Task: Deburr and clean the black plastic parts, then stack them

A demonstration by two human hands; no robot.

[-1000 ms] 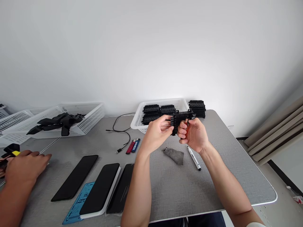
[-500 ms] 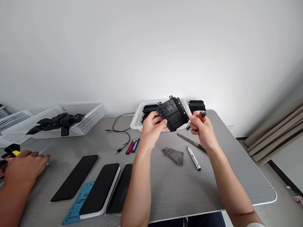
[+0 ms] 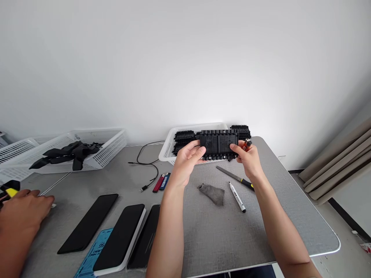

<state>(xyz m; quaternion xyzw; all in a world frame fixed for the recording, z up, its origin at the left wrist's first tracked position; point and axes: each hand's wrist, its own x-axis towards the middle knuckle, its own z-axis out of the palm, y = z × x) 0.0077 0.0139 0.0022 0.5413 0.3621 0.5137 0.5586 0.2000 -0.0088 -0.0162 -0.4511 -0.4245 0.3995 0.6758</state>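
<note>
A black plastic ribbed part (image 3: 218,144) is held up level between both hands, above the front edge of a white basket (image 3: 167,150). My left hand (image 3: 188,159) grips its left end, thumb on the flat face. At the right end, my right hand (image 3: 247,156) pinches the part with thumb and fingers. An orange and black tool (image 3: 247,143) also sits in my right hand; most of it is hidden. More black ribbed parts (image 3: 184,136) lie in the basket, and others (image 3: 240,131) are stacked to its right.
Below the hands lie a grey cloth (image 3: 213,194), a white marker (image 3: 237,197) and a file (image 3: 234,177). Left are red and blue sticks (image 3: 161,182), a cable (image 3: 149,163), phone-like slabs (image 3: 120,237) and a basket of black pieces (image 3: 111,148). Another person's hand (image 3: 27,210) is far left.
The black part has turned from tilted to level, its long side now across the view. My right thumb has moved onto its face. The other person's hand has shifted slightly left.
</note>
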